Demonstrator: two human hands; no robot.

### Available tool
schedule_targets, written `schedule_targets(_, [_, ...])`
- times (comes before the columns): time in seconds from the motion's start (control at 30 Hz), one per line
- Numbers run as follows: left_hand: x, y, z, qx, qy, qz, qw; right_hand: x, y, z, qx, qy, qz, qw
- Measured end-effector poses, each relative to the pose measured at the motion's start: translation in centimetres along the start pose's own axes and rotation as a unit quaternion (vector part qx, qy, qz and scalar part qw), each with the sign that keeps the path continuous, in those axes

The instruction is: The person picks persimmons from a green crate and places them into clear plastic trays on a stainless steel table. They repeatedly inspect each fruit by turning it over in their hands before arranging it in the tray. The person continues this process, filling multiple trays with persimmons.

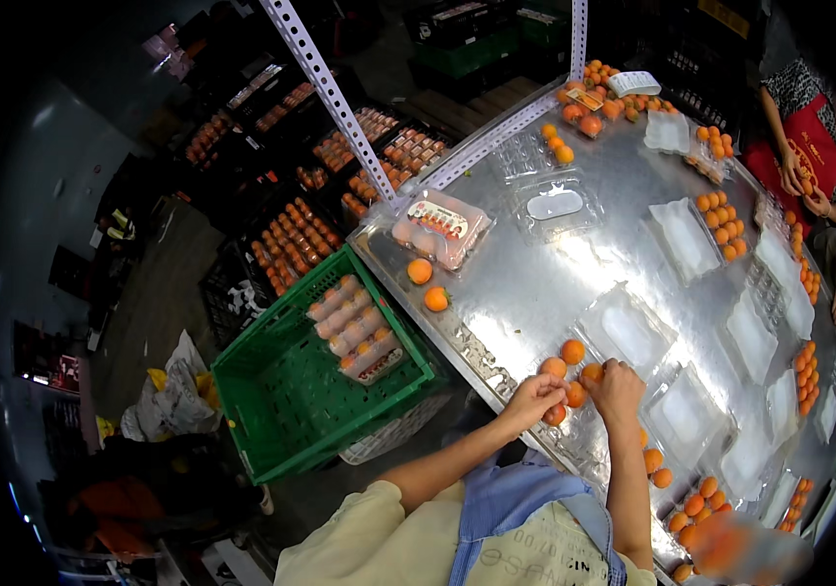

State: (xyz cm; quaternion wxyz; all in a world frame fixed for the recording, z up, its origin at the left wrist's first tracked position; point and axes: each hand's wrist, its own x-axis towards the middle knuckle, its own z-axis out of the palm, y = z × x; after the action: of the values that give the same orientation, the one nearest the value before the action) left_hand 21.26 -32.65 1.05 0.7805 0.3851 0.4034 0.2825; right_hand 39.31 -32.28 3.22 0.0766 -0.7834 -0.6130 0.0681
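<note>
My right hand has its fingers around an orange round fruit over the metal table. Close beside it, my left hand has its thumb and fingertips drawn together. Whether anything is pinched between them cannot be seen. Just under the left fingers is a redder fruit, and another fruit lies between the two hands. Two more fruits, an upper one and a paler one, sit in a clear plastic tray partly hidden by my hands. An open clear clamshell lid spreads out beyond the right hand.
A green plastic crate with filled packs stands left of the table. A closed clamshell and two loose fruits lie near the table's corner. Perforated metal posts rise there. Across the table a person holds a fruit.
</note>
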Motion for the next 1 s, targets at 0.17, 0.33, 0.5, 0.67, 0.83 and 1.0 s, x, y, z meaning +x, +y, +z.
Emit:
schedule_targets(0.17, [-0.1, -0.1, -0.1, 0.019, -0.022, -0.002, 1.0, -0.2, 0.4, 0.2, 0.092, 0.035, 0.009, 0.995])
schedule_targets(0.33, [-0.3, -0.7, 0.0, 0.101, -0.02, 0.072, 0.992, -1.0, 2.4, -0.8, 0.355, -0.069, 0.103, 0.927])
schedule_targets(0.5, [-1.7, 2.5, 3.0, 0.172, -0.101, 0.167, 0.966, -4.4, 2.6, -4.3, 0.57, -0.163, 0.099, 0.799])
schedule_targets(0.67, [-2.1, 3.2, 4.4, 0.125, -0.136, 0.138, 0.973, -7.1, 3.0, -4.8, 0.646, -0.174, 0.136, 0.73])
schedule_targets(0.83, [-2.0, 2.6, 4.8, 0.082, -0.155, 0.078, 0.981, -9.6, 4.2, -3.0, 0.712, -0.126, 0.141, 0.676])
schedule_targets(1.0, [-2.4, 3.2, 5.7, 0.22, -0.148, 0.123, 0.956, -10.9, 3.2, -3.7, 0.701, -0.12, 0.129, 0.691])
